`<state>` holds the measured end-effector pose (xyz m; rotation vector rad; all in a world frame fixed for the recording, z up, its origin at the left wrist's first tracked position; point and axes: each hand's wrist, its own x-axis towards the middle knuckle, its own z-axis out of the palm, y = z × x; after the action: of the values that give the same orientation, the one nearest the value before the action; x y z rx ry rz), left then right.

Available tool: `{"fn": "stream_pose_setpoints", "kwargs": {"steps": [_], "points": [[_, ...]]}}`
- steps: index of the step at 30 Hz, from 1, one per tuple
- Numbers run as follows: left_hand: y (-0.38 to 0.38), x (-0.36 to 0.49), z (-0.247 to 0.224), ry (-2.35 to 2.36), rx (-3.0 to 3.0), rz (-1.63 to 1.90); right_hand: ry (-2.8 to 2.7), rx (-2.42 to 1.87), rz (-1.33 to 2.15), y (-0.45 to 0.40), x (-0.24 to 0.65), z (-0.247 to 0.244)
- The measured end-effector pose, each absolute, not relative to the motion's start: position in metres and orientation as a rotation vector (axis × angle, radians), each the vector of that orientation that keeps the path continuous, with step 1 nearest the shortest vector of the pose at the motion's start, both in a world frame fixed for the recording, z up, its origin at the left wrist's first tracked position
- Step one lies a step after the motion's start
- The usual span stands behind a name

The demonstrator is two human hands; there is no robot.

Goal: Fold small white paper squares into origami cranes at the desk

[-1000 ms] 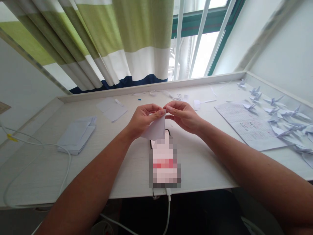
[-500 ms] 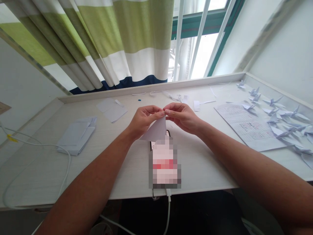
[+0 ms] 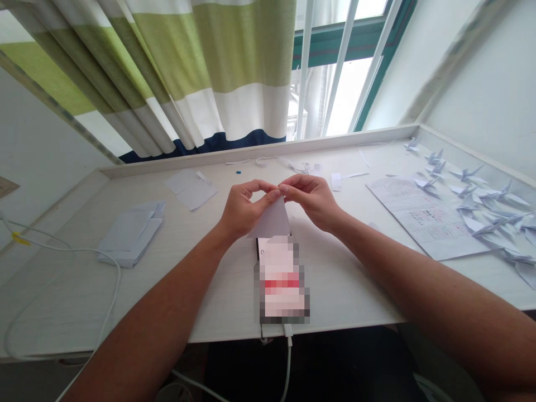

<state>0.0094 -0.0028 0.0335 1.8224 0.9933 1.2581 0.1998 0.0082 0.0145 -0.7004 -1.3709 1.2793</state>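
Observation:
A folded white sheet of paper (image 3: 272, 220) hangs in a triangular shape over the desk, its upper corner pinched at the fingertips. My left hand (image 3: 247, 206) grips it from the left, thumb and fingers closed near the top. From the other side, my right hand (image 3: 312, 198) pinches the same upper corner, the fingertips of both hands touching or nearly so. Part of the paper is hidden behind my left fingers. Just below it lies a phone (image 3: 280, 279) with a blurred screen.
At left lie a stack of white paper (image 3: 132, 234) and loose sheets (image 3: 191, 190). Several folded paper cranes (image 3: 488, 220) stand at right, some on a written sheet (image 3: 412, 215). A white cable (image 3: 288, 363) runs from the phone off the desk's front edge; another cable (image 3: 119, 279) curves at left.
The hanging paper has turned slightly, its lower edge now more level and a little further right. Both hands keep their pinch at nearly the same spot.

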Motion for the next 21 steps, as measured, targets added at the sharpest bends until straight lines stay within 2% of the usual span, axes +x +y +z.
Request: {"fn": "stream_pose_setpoints", "kwargs": {"steps": [4,11,21], "points": [[-0.0004,0.0104,0.0284,0.974,1.809,1.266,-1.373,-0.718,1.200,0.0057,0.1981,0.0156],[0.0009,0.0121,0.0273,1.043,1.729,1.301,-1.330,-0.691,1.277,0.0033,0.1988,0.0193],[0.0024,0.0122,0.0259,1.030,1.746,1.294,-1.420,-0.770,1.115,0.0079,0.1992,0.0141]]}}
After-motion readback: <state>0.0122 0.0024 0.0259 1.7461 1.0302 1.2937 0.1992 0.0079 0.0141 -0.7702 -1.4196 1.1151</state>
